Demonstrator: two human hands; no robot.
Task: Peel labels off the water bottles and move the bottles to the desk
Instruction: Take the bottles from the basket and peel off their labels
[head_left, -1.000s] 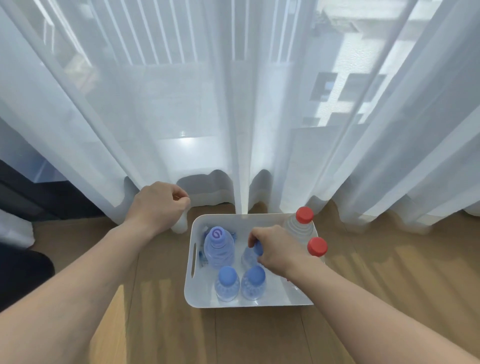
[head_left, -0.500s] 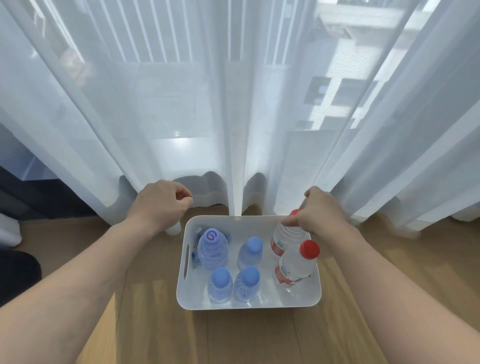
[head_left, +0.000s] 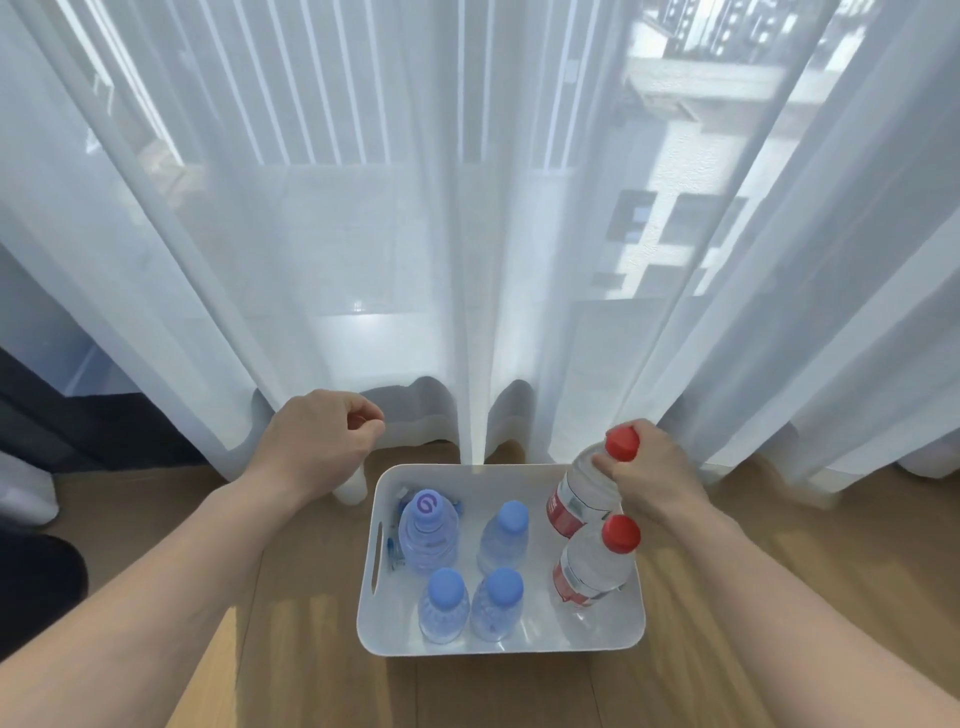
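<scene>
Right hand (head_left: 657, 480) has left the blue caps and gone to the far red-cap bottle (head_left: 582, 493), which now tips toward upper left with its cap clear of your palm. Fingers (head_left: 605, 462) are clamped round the neck just under the cap. The bottle sits in the upper right corner of the bin (head_left: 498, 647), red label (head_left: 558, 514) still on. Can't tell if the base is off the bin floor.

Left hand (head_left: 317, 447) hangs left of the bin by the curtain hem, fingers curled together and holding nothing.

Step in hand, as I read it: pull this bottle out.
- Lift straight up before swinging. The near red-cap bottle (head_left: 597, 566) leans just beside it and would likely topple.
- A neck grip lets the body pendulum, so bring the left hand onto the body early.

Room:
- Curtain (head_left: 467, 260) hangs right behind the bin's far wall, so don't exit that way.
- Wood floor (head_left: 311, 675) is open at lower left and right of frame.
- Desk isn't in view.
</scene>
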